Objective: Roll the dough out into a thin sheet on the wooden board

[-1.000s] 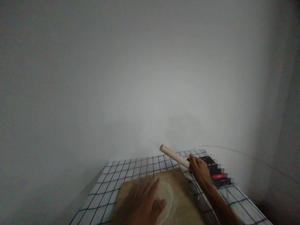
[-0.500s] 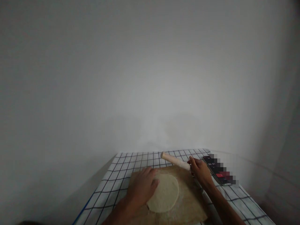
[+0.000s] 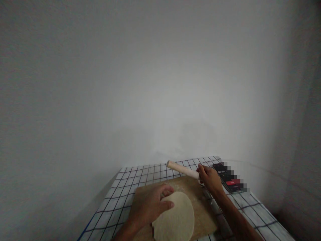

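Note:
A flat, round sheet of dough (image 3: 178,217) lies over the wooden board (image 3: 208,224), its lower edge cut off by the frame. At its upper left edge is my left hand (image 3: 156,202), thumb on top of the dough and fingers curled beside it, seeming to grip the edge. The sheet looks partly raised from the board. My right hand (image 3: 209,177) is closed around one end of a pale wooden rolling pin (image 3: 183,170). The pin points left and is held above the board's far edge.
A white cloth with a dark grid (image 3: 110,204) covers the table. On the right lies a phone (image 3: 227,177) with a timer on its screen, partly pixelated. A plain wall (image 3: 160,83) rises behind the table.
The dough has shifted toward me and looks larger and closer, with my left hand at its edge. My right hand still holds the rolling pin off the dough.

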### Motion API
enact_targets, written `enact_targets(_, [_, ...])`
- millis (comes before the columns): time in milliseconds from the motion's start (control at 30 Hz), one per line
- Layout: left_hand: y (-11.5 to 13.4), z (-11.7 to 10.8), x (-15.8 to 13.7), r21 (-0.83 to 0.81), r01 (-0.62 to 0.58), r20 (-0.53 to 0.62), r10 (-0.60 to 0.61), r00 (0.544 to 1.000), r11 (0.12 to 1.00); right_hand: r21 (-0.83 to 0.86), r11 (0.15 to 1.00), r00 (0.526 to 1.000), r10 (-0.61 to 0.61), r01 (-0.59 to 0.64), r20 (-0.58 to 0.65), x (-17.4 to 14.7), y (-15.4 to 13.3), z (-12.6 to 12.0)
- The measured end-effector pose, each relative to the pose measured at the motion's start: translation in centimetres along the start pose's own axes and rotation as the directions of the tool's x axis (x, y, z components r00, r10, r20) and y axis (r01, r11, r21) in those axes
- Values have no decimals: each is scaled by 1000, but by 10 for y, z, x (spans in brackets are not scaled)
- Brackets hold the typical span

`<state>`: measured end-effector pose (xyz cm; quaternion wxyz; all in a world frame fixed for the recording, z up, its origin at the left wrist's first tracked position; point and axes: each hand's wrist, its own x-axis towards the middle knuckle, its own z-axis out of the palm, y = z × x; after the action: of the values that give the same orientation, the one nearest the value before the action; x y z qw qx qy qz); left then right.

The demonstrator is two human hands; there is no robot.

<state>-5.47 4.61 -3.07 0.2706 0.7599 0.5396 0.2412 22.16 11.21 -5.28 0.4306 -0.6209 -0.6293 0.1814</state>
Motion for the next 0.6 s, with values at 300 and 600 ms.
enact_targets(300, [-16,-30,46,-117,8,180,13,984,993,1,1000,1000,4,-4,-7,1,-1,3])
enact_targets(600, [-26,-37,57,-106,-147,-27,145,989,983,-61,998,998,-1,5,56,2,5,3])
